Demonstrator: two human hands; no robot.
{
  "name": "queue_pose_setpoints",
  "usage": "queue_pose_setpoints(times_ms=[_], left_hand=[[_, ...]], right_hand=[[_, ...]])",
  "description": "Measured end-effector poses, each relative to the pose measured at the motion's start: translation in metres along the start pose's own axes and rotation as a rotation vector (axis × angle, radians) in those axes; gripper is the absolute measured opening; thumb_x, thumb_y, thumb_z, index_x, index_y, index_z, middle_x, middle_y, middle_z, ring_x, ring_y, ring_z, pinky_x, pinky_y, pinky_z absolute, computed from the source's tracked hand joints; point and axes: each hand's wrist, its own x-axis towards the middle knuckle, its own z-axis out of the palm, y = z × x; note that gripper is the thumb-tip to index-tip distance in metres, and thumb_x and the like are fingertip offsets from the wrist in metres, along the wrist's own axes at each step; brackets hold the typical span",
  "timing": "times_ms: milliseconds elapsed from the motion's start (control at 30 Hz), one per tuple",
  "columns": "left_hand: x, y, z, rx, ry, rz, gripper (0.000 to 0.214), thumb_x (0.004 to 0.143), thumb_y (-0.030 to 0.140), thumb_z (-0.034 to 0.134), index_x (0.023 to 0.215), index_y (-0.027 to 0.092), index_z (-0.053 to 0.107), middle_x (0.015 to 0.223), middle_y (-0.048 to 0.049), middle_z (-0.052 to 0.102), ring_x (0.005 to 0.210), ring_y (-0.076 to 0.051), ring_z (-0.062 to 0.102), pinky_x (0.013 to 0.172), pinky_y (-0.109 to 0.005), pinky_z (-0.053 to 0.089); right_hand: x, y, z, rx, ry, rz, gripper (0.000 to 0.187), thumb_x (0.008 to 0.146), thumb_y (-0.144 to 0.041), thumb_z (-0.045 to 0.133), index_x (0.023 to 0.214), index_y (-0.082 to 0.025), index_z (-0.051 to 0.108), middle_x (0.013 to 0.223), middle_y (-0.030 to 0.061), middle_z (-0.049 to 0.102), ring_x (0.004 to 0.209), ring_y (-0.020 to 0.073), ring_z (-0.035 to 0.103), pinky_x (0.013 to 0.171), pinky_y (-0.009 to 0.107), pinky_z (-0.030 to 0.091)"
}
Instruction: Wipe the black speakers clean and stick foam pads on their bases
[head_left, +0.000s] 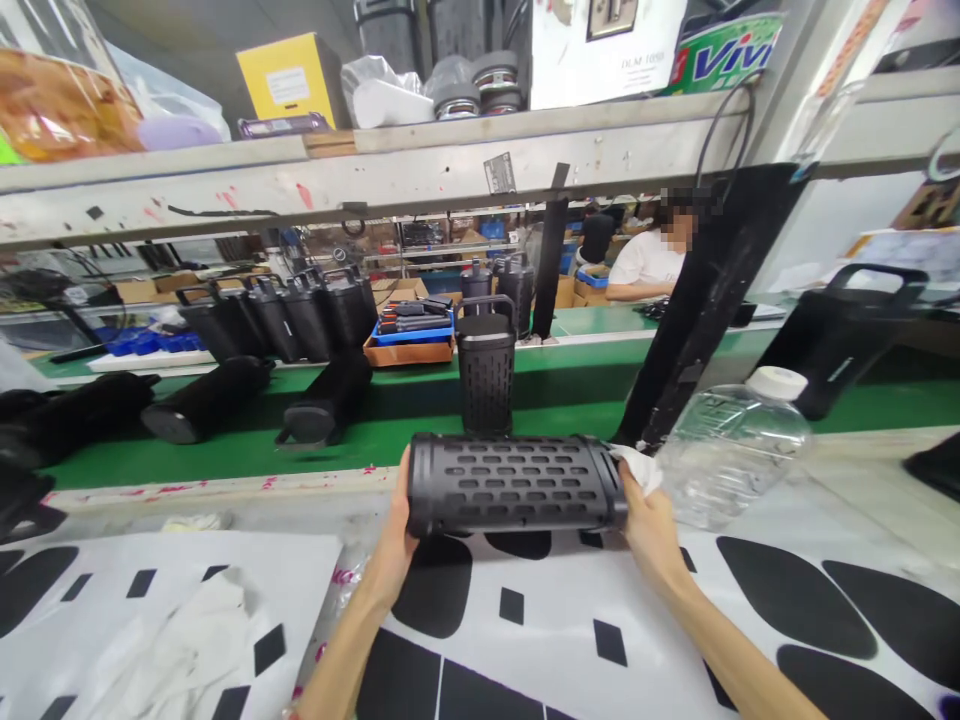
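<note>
Black perforated cylinder [516, 484], a plastic shell with rows of oval slots, lies crosswise between both hands at the far edge of the table [570, 620], about midway along it. I cannot tell whether it rests on the table or hangs just above it.

From the head camera, the left hand [396, 545] is closed around the cylinder's left end, thumb on top. The right hand [651, 525] grips the right end with a small crumpled white cloth [637, 466] pressed between palm and end cap. The cloth touches only that end. The slotted body and the left end are bare, so by my reading the handling of this piece is under way and not finished.

The table is covered with white sheets printed with black ovals and rectangles, and a loose white rag [202, 620] lies near its left front corner. A clear plastic bottle with a white cap [731, 450] lies on its side just beside the right hand, toward the table's far right.

Beyond the far edge runs a green conveyor belt [570, 385]. One similar black cylinder with a handle [486, 375] stands upright on it directly behind the held piece, and others [206, 400] lie on their sides to the left. A row of upright black units [285, 315] and an orange tray [409, 345] stand further back. A person in a white shirt [645, 262] sits across the belt.
</note>
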Motion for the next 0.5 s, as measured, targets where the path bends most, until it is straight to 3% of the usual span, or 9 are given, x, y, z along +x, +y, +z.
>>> queue_pose_setpoints(times_ms=[100, 267, 400, 500], left_hand=[[0.004, -0.002, -0.001, -0.063, 0.027, -0.054, 0.069, 0.082, 0.067, 0.057, 0.140, 0.030, 0.053, 0.141, -0.0027, 0.058, 0.141, -0.029, 0.041, 0.118, -0.042, 0.032], [0.008, 0.001, -0.011, -0.100, 0.067, -0.089, 0.065, 0.082, 0.058, 0.064, 0.141, 0.032, 0.051, 0.148, 0.0013, 0.051, 0.144, -0.025, 0.037, 0.121, -0.039, 0.027], [0.010, 0.005, -0.014, -0.116, 0.088, -0.122, 0.062, 0.083, 0.052, 0.066, 0.140, 0.032, 0.051, 0.148, 0.0015, 0.052, 0.142, -0.023, 0.040, 0.119, -0.036, 0.030], [0.011, 0.008, -0.012, -0.128, 0.120, -0.167, 0.055, 0.087, 0.050, 0.062, 0.138, 0.032, 0.053, 0.143, 0.0013, 0.057, 0.138, -0.023, 0.046, 0.118, -0.037, 0.033]], right_hand=[[-0.003, -0.001, -0.003, -0.050, 0.053, -0.043, 0.063, 0.069, -0.079, 0.049, 0.070, -0.018, 0.060, 0.056, 0.0024, 0.053, 0.063, 0.0225, 0.053, 0.057, 0.033, 0.044], [-0.005, 0.002, 0.002, -0.134, 0.024, -0.067, 0.062, 0.073, -0.074, 0.047, 0.080, -0.015, 0.067, 0.070, 0.0094, 0.065, 0.091, 0.0323, 0.062, 0.080, 0.038, 0.048], [0.001, -0.003, -0.001, -0.200, -0.014, -0.061, 0.057, 0.073, -0.068, 0.050, 0.068, -0.014, 0.068, 0.065, 0.0140, 0.066, 0.089, 0.0388, 0.064, 0.082, 0.046, 0.048], [0.001, -0.014, -0.008, -0.199, 0.001, -0.164, 0.051, 0.078, -0.059, 0.050, 0.083, -0.013, 0.072, 0.088, 0.0160, 0.071, 0.100, 0.0381, 0.063, 0.092, 0.049, 0.045]])
